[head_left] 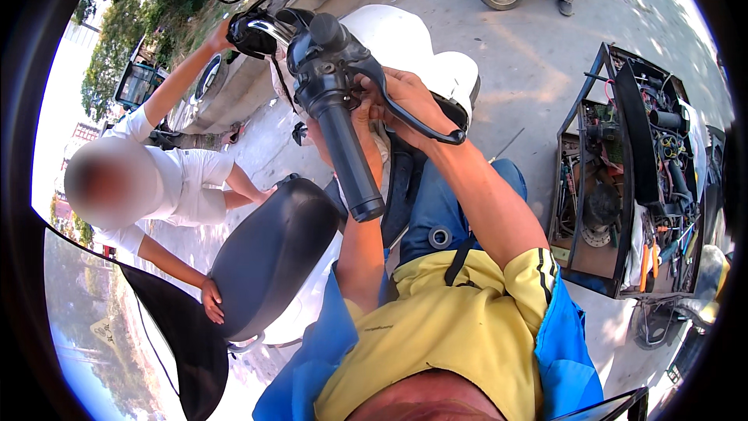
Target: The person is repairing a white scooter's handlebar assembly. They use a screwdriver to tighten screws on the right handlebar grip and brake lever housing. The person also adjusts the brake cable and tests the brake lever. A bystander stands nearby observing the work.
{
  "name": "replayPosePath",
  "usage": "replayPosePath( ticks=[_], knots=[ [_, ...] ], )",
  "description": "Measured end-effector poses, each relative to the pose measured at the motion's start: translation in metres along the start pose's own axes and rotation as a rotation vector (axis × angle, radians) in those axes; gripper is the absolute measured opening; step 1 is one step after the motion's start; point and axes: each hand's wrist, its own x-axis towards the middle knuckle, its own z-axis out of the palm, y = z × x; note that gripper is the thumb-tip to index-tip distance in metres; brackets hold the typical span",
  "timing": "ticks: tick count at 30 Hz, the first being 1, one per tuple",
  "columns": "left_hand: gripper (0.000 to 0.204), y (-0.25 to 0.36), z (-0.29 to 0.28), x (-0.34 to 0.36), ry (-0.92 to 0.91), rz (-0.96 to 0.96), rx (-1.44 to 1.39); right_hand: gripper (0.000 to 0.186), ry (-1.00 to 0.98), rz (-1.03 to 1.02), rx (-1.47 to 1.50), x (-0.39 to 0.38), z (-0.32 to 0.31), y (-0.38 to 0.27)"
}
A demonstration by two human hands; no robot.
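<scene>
A scooter handlebar with a black rubber grip [348,160] stands right in front of me. Its black brake lever [417,121] slants down to the right. My right hand [409,99] reaches behind the lever, with fingers bent and pressed together close to the lever's mount. From below, my left hand [368,129] comes up behind the grip, its visible fingers curled near those of the right hand. The grip, lever and switch housing [315,70] partly cover both hands. Whatever lies between the fingers is hidden.
A person in white [175,179] stands at the left, one hand on the handlebar's far end, the other on the black seat [273,257]. White scooter bodywork [389,35] lies beyond the handlebar. At the right stands a metal-framed tool box [573,257] crammed with tools and wires.
</scene>
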Motion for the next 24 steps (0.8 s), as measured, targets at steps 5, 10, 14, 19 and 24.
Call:
replayPosePath(
  ticks=[5, 10, 14, 19, 24],
  knots=[
    [0.020, -0.005, -0.005, 0.001, -0.105, 0.070, 0.375, 0.019, -0.051, -0.004, -0.040, 0.001, -0.004, -0.001],
    [0.021, -0.007, 0.004, 0.005, -0.057, 0.106, 0.440, 0.022, -0.034, 0.011, -0.059, 0.001, -0.004, -0.008],
    [0.018, 0.004, 0.014, -0.001, -0.097, 0.033, 0.208, 0.022, -0.016, -0.008, -0.112, -0.001, -0.003, -0.013],
    [0.013, 0.003, 0.021, -0.011, -0.099, 0.071, 0.116, 0.019, 0.029, -0.025, -0.068, 0.006, -0.012, -0.003],
    [0.011, 0.010, 0.028, -0.007, -0.069, -0.081, 0.038, 0.018, 0.001, 0.034, -0.071, 0.005, -0.015, -0.009]
  ],
)
